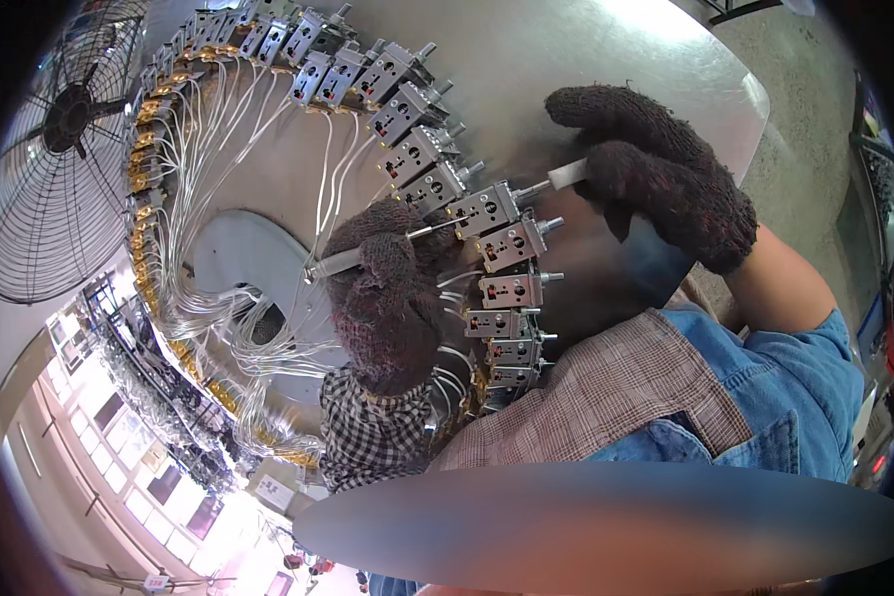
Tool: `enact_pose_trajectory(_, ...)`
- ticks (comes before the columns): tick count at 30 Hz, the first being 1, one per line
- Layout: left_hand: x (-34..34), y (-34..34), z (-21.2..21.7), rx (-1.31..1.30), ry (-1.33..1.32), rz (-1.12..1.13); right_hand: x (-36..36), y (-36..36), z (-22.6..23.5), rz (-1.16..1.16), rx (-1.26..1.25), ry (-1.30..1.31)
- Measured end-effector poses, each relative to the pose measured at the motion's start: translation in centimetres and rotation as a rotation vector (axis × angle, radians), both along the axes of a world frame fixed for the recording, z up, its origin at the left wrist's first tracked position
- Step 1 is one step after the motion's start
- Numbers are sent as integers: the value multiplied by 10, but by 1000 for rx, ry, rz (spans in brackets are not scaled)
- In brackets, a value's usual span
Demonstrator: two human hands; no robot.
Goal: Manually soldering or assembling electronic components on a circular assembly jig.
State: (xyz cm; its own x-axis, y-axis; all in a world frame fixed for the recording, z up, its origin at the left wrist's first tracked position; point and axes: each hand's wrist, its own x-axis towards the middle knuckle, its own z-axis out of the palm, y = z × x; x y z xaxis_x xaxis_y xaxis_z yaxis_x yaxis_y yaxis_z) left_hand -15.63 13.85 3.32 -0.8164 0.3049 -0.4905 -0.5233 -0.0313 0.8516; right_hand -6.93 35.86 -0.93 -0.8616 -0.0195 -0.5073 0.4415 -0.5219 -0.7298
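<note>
Dark knitted gloves cover both hands. My left hand (387, 318) is closed around a slim screwdriver (338, 263) with a pale handle; its thin shaft reaches to the face of a small metal box-shaped unit (485, 210) with a spindle. On that unit's spindle sits a white cylindrical piece (567, 175), pinched in my right hand (661, 179). The fingertips around the white piece are partly hidden. More units of the same kind, such as this one (512, 244) right beside, stand in a curved row with their spindles pointing outward.
The units line the rim of a round fixture on a metal table (507, 60). Bundles of white wires (199, 169) run inward from brass-coloured fittings (149, 169) to a grey disc (223, 238) at the centre. A black caged fan (70, 119) stands at far left.
</note>
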Motion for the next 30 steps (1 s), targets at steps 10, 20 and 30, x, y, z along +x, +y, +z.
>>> enact_pose_trajectory(10, 4, 2, -3, 157, 29, -6, 1, -6, 3, 7, 116, -162)
enact_pose_trajectory(20, 4, 6, 5, 86, -20, 22, -6, 0, 17, -1, 18, -241)
enact_pose_trajectory(30, 10, 2, 13, 70, -77, -62, 10, 3, 6, -59, 49, -65)
